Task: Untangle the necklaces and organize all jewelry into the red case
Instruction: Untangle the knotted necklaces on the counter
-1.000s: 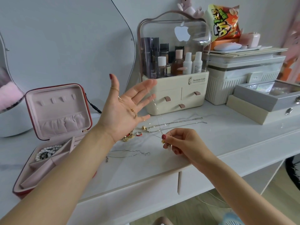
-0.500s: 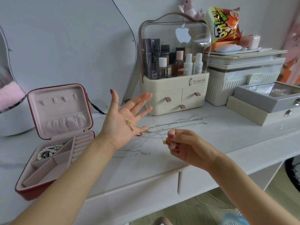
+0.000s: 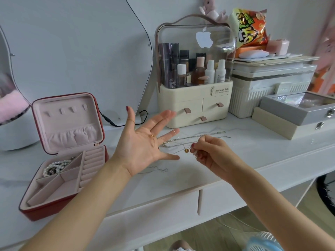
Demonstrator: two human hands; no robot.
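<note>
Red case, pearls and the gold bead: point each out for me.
Red case (image 3: pixel 59 207): head view, front outer wall.
Pearls (image 3: pixel 56 164): head view, strand in the case's back left compartment.
Gold bead (image 3: pixel 186 150): head view, bead's face, beside the right hand's fingertips.

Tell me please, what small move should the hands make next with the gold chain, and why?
Probably the right hand, which pinches the thin chain near its gold bead, should draw gently to the right. The gold chain lies draped over the open left hand and crosses the silver necklaces on the table, so a slow pull may slide it free without tightening the tangle.
</note>
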